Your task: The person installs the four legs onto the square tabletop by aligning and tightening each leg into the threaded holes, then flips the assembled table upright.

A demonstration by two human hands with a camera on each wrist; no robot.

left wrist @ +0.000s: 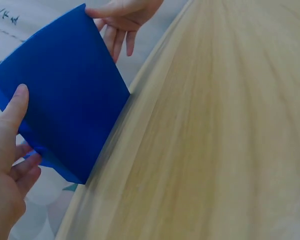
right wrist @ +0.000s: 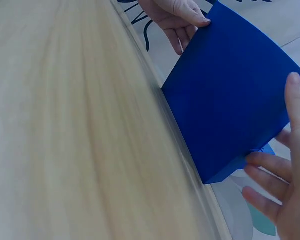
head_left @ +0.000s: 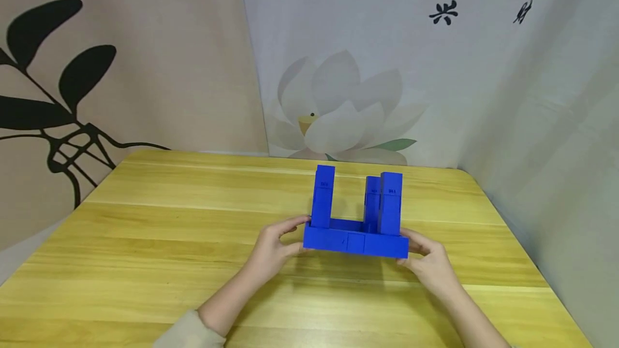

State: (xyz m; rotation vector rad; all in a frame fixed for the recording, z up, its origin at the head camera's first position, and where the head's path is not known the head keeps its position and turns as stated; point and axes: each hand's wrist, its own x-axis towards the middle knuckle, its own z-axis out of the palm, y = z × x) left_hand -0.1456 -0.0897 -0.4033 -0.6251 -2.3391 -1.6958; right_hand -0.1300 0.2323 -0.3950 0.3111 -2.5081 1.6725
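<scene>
A shallow blue tray (head_left: 329,239) is held up off the table between both hands, level with the table's middle. Three blue posts stand upright in it: one post (head_left: 322,197) at the left, a front right post (head_left: 390,203) and another post (head_left: 371,203) just behind that. My left hand (head_left: 273,246) grips the tray's left end, thumb below and fingers at the side. At the opposite end my right hand (head_left: 430,262) holds it likewise. Both wrist views show the tray's smooth flat underside (left wrist: 65,90), with a thumb pressed against it; the posts are mostly hidden there.
The wooden table (head_left: 145,262) spreads out on all sides below the tray. A pale curtain (head_left: 193,58) with printed leaves, a lotus and dark characters hangs behind its back edge, and more cloth (head_left: 556,138) runs along the right side.
</scene>
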